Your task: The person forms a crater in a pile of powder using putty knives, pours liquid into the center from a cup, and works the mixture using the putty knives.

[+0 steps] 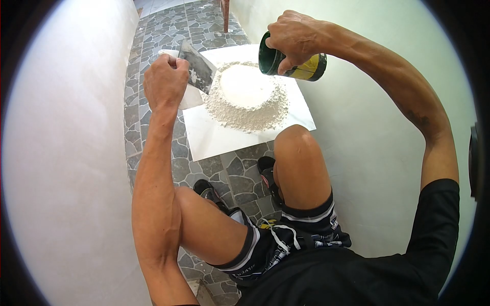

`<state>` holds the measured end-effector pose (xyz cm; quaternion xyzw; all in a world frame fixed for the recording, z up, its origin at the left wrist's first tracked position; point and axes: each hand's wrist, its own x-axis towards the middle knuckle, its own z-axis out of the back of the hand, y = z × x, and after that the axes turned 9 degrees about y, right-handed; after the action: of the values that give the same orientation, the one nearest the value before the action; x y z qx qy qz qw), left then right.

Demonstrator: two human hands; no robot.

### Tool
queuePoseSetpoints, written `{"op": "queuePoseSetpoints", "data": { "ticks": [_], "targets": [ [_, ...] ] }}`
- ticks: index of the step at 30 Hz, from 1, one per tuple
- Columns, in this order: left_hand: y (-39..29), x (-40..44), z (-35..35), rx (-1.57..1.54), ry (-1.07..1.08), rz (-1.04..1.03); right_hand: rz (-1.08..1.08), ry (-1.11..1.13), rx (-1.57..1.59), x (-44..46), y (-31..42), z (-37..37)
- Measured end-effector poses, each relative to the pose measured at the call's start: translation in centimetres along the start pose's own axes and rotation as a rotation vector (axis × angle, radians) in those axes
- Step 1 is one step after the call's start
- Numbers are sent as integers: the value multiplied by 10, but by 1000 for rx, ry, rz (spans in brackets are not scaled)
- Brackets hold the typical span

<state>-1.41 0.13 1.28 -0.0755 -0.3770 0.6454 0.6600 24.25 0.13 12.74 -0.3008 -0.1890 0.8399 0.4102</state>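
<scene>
While the right hand (298, 41) grips a can (306, 67) tipped on its side at one o'clock, its fingers spread partway around it, the left hand (166, 82) at ten o'clock has its fingers closed on a scraper (198, 69). The can's mouth faces nine o'clock, showing a dark green inside; whether it holds anything I cannot tell. Between can and scraper, at twelve o'clock, powder (250, 120) lies heaped on a white board (219, 145), its middle smooth and too bright to read as wet or dry. The scraper's blade ends by the heap's nine o'clock edge. At four o'clock, a knee (298, 145) hides part of the board's edge. Stone floor (242, 178) lies beneath.
</scene>
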Motion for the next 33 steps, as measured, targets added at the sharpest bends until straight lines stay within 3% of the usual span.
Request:
{"op": "queuePoseSetpoints", "data": {
  "ticks": [33],
  "targets": [
    [-8, -4, 4, 13, 25, 19, -3, 4, -41, 5, 5, 9]
  ]
}}
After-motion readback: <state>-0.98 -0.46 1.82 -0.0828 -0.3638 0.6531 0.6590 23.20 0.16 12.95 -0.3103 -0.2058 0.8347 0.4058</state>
